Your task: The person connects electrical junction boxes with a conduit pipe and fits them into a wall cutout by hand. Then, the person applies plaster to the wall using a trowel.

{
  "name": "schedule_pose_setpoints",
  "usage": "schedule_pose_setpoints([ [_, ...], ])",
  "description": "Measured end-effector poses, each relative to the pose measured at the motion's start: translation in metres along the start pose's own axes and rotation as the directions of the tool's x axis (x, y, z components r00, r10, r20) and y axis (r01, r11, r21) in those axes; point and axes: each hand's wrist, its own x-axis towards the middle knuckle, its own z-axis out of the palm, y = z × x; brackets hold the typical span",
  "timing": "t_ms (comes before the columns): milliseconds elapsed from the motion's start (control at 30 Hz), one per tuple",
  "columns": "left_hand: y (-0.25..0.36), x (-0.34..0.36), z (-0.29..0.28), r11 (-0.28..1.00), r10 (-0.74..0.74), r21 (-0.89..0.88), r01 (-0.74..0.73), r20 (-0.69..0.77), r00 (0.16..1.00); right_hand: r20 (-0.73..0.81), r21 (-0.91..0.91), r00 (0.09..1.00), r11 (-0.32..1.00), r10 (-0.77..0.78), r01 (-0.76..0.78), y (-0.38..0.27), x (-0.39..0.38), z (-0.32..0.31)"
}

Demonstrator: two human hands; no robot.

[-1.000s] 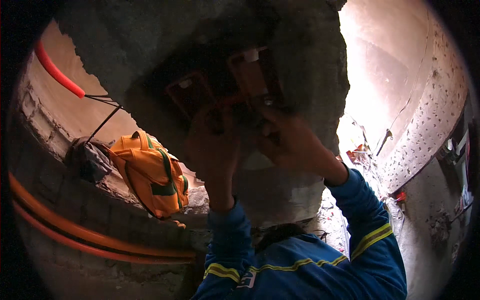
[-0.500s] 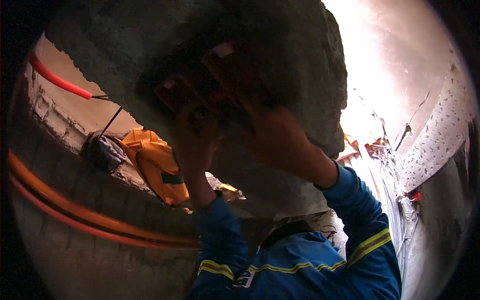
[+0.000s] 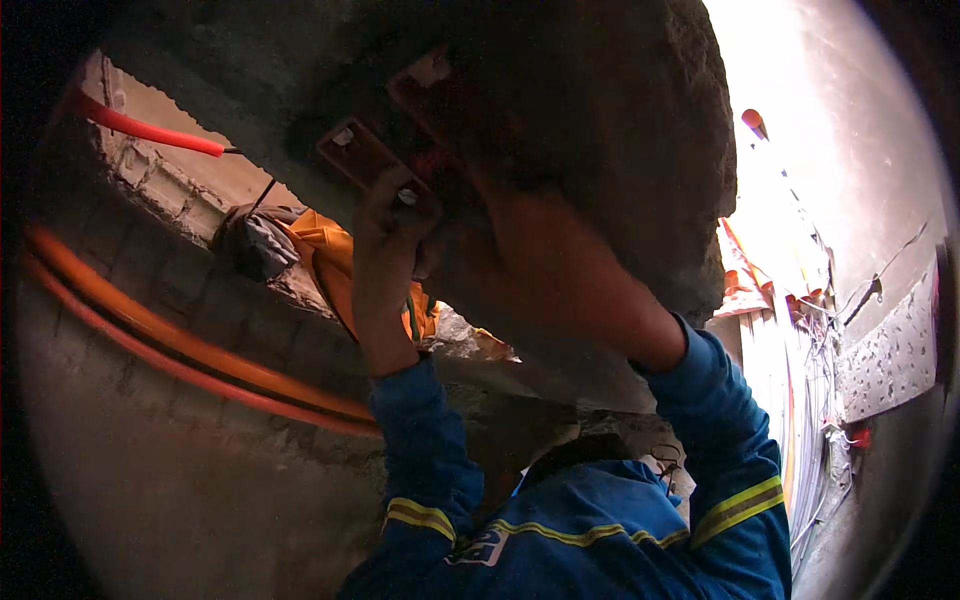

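Two reddish rectangular boxes lie at the dark concrete surface [image 3: 250, 75] in front of me: a smaller electrical box [image 3: 350, 150] at left and a second, darker red box [image 3: 425, 85] to its upper right. My left hand [image 3: 395, 215] is at the lower end of the smaller box, its fingers curled and closed there. A small pale spot shows beside the fingertips; what they hold, I cannot make out. My right hand [image 3: 540, 245] reaches up below the second box, its fingers lost in deep shadow. Both forearms wear blue sleeves with yellow stripes.
An orange garment or bag [image 3: 330, 250] and a grey cloth [image 3: 258, 242] hang at the left. A red conduit [image 3: 165, 130] ends above them; orange conduits [image 3: 200, 350] curve along the lower left. At right, many pale cables [image 3: 805, 370] run down a brightly lit wall.
The view has shifted, so the concrete and the cables sit further right. My left hand's fingers show more clearly at the smaller box's lower end; my right hand stays by the second box.
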Motion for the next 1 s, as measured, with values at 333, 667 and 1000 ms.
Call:
schedule_pose_setpoints([
  [333, 0.01, 0.0, 0.011, 0.998, -0.01, 0.06, 0.024, -0.22, 0.975, 0.049, -0.109, 0.998, 0.994, 0.026, -0.02, 0.001, -0.003, 0.007],
  [667, 0.012, 0.007, 0.029, 0.895, 0.186, 0.445, -0.006, -0.361, 0.914, 0.073, -0.336, 0.995, 0.941, 0.067, -0.039, -0.006, -0.003, 0.002],
  [1000, 0.038, 0.004, 0.037, 0.859, 0.11, 0.502, 0.097, -0.367, 0.924, 0.044, -0.308, 0.997, 0.95, 0.055, -0.039, -0.009, 0.001, -0.005],
])
